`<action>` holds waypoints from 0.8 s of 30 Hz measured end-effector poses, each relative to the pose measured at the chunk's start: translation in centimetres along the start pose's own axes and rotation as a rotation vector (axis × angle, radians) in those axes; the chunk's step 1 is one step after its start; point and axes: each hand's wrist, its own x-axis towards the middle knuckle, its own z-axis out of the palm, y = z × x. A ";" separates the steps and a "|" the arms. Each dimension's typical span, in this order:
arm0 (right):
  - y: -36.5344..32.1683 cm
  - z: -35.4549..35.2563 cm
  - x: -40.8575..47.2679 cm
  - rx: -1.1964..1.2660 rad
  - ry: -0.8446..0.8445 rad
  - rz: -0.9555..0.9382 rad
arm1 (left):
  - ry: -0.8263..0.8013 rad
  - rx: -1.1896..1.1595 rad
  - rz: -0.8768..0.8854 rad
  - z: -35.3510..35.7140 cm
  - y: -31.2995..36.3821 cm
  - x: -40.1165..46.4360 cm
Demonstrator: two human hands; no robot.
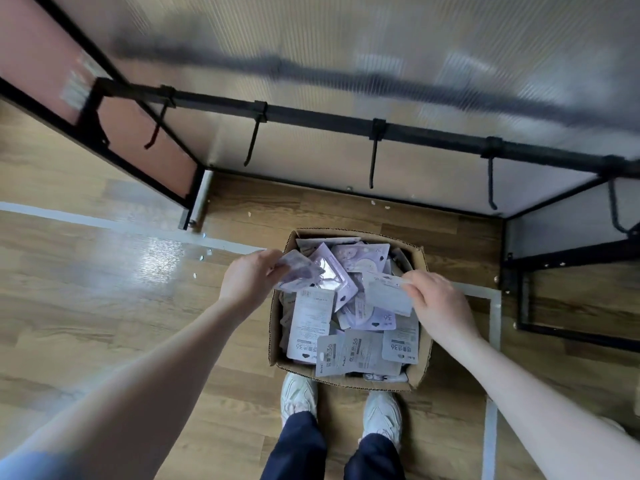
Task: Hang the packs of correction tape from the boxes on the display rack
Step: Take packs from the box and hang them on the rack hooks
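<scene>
An open cardboard box (277,327) stands on the floor in front of my feet, full of several pale purple and grey correction tape packs (360,351). My left hand (249,282) is over the box's left edge, shut on a blurred purple pack (299,270). Over the right edge, my right hand (440,306) pinches a grey pack (388,292) by its side. Beyond the box runs the display rack's black rail (311,116) with several bare black hooks (373,161) hanging from it.
The rack has a translucent ribbed back panel (346,46) and a reddish side panel (145,140) in a black frame at left. Another black frame (554,258) stands at right. White tape lines (493,341) cross the wood floor. My shoes (381,414) touch the box's near side.
</scene>
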 end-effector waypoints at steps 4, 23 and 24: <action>-3.3 -4.2 -1.4 0.044 0.054 0.093 | -0.005 -0.001 0.014 -5.5 3.2 -1.6; -17.9 -29.4 -6.4 0.111 0.414 0.010 | 0.242 -0.169 0.261 -32.7 17.8 -10.3; -18.5 -30.5 -6.7 0.128 0.437 -0.004 | 0.255 -0.168 0.275 -33.8 18.5 -10.7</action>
